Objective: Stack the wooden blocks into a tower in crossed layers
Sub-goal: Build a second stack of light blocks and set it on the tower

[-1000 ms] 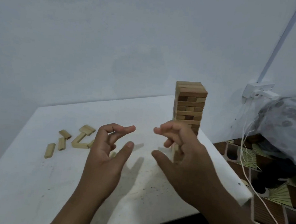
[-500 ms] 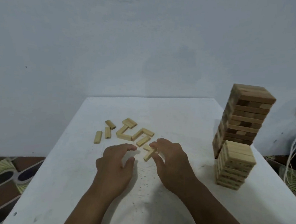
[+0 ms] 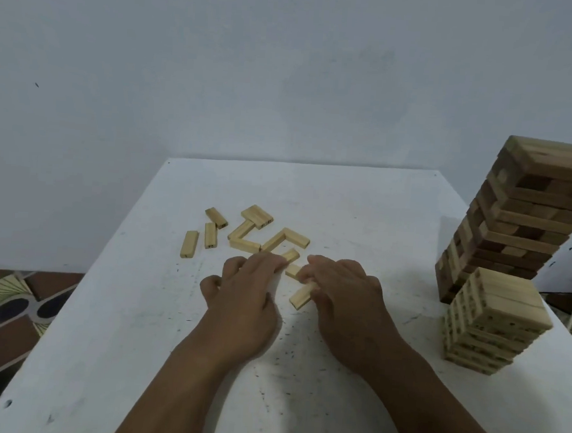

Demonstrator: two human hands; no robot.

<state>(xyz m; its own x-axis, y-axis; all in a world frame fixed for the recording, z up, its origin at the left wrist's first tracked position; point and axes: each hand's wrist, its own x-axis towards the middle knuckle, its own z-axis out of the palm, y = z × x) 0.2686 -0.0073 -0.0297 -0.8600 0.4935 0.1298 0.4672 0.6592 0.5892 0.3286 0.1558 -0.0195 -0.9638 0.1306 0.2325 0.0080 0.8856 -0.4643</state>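
Both hands have reached the loose blocks (image 3: 243, 235); right hand (image 3: 343, 296) fingers pinch one block (image 3: 301, 297), left hand (image 3: 246, 292) curled, empty.

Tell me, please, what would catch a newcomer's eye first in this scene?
Probably the tall tower of darker crossed blocks at the table's right edge, with a shorter pale tower in front of it. Next, the two hands mid-table: the right hand pinches a pale block, and the left hand rests beside it. Loose blocks lie scattered just beyond them on the white table.
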